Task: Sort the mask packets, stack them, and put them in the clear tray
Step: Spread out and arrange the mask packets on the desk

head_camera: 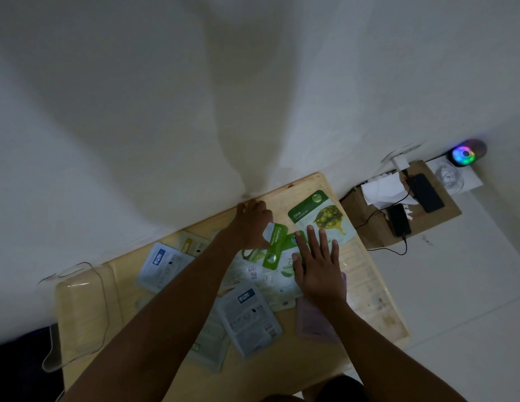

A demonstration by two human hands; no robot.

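Forearms reach out; right hand point(318, 265) lies spread flat, left hand point(253, 224) pinches the Cucumber packet point(277, 245), which may slip.

Dim, low-contrast frame. Broad soft shadow falls on the wall point(247, 111) above the worktop point(311, 361). Wide-angle bending at edges. RGB light point(465, 154) blooms; packet print soft, probably motion blur.

pink packet point(311, 323) half under forearm
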